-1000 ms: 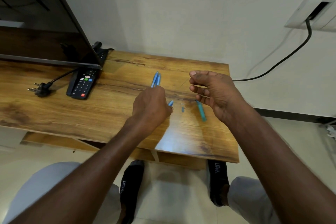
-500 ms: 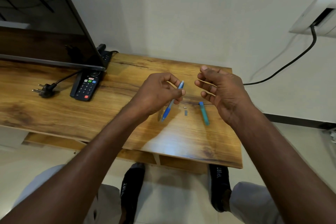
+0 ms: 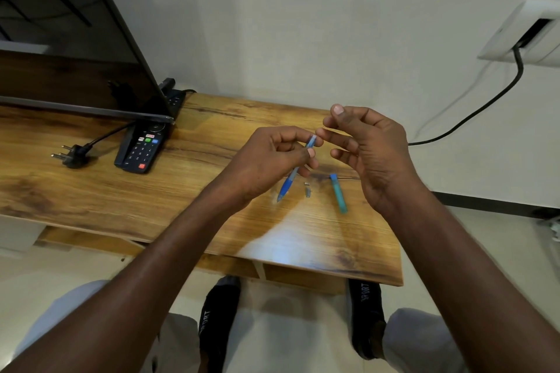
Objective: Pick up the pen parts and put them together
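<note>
A slim blue plastic pen barrel (image 3: 295, 172) with a darker blue grip section is held tilted above a wood-grain table (image 3: 91, 191), its tip pointing down toward the tabletop and its open upper end raised between the two hands. The left hand (image 3: 272, 157) grips the barrel, fingers and thumb curled round its upper half. The right hand (image 3: 368, 148) hovers just beside that upper end with its fingers curled and the thumb and forefinger brought together; whether they pinch a thin part there cannot be told. On the table directly below lie a tiny grey metal piece (image 3: 308, 192) and, just to its right, a short light-blue pen section (image 3: 338, 192). Well apart to the left, a black remote control (image 3: 142, 147) with coloured buttons rests under the lower edge of a dark flat screen (image 3: 66, 48), with a black three-pin plug (image 3: 71, 155) lying loose near it. A black cable (image 3: 472, 113) runs from a white wall socket (image 3: 522, 35) down behind the table's far right corner.
</note>
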The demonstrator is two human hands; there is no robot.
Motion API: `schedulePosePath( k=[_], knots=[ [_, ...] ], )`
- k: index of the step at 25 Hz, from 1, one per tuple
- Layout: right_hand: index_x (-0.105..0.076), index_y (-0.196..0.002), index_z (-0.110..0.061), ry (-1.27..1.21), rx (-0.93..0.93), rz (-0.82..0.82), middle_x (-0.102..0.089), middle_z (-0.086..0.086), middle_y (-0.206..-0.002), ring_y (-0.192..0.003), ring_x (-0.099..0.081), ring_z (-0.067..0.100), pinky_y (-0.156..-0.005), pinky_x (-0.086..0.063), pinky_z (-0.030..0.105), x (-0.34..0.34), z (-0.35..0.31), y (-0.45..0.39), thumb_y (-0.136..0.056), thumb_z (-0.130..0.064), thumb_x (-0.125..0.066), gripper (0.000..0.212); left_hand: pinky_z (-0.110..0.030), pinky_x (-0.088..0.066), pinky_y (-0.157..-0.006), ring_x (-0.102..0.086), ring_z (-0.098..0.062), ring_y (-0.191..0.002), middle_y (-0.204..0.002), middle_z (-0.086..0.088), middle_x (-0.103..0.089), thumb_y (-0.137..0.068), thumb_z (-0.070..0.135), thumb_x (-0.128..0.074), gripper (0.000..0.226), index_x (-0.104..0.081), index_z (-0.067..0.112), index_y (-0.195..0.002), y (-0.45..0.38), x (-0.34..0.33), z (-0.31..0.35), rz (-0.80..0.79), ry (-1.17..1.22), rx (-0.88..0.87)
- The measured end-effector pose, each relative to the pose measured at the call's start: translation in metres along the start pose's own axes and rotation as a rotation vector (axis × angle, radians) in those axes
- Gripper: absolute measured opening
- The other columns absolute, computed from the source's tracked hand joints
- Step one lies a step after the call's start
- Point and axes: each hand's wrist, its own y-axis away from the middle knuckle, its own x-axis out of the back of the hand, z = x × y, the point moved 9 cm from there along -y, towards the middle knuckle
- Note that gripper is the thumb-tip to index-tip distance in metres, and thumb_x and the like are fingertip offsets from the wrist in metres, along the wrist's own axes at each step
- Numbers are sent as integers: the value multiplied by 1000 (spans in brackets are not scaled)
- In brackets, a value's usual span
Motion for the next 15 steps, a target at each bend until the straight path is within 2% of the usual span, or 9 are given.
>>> schedulePosePath(
  k=[6, 15],
  knots=[
    [-72, -109, -3, 63, 61, 2, -79, 10, -99, -95, -80, 26, -73, -58, 36, -1, -5, 1, -95, -22, -78, 24, -10, -50, -64, -77, -16, -83, -95, -8, -81, -101, 8, -65, 22, -76, 14, -119, 1, -1, 2, -6, 1, -7],
    [-71, -104, -8, -2, 46, 17, -77, 8, -95, -96, -80, 30, -69, -56, 34, 2, -5, 0, -98, -22, -74, 16, -10, -50, -65, -78, -17, -87, -96, -5, -82, -101, 11, -65, 21, -75, 18, -119, 2, -1, 3, -15, -12, 2]
  ],
)
